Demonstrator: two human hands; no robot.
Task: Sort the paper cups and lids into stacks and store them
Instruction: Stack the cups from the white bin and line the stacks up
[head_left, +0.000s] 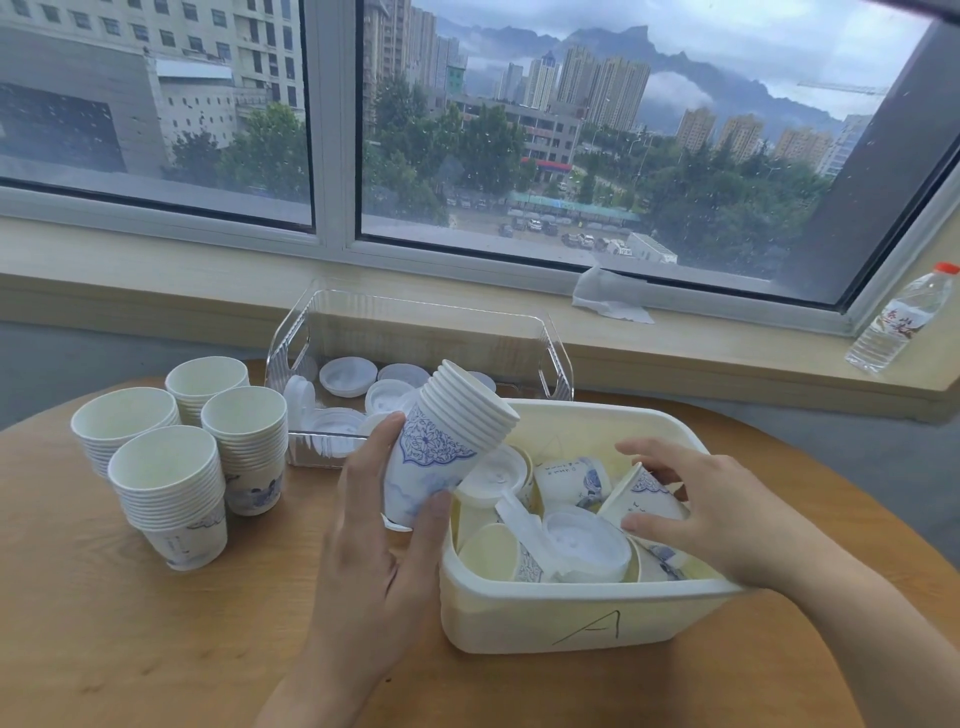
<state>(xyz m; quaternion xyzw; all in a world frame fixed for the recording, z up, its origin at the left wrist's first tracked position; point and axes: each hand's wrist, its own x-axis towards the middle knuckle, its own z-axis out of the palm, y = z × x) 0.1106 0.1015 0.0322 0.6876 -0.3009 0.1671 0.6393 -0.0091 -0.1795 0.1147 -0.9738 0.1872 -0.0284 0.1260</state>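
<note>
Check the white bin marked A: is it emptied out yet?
Not empty. The white bin still holds loose cups and lids; the right hand reaches into it.
</note>
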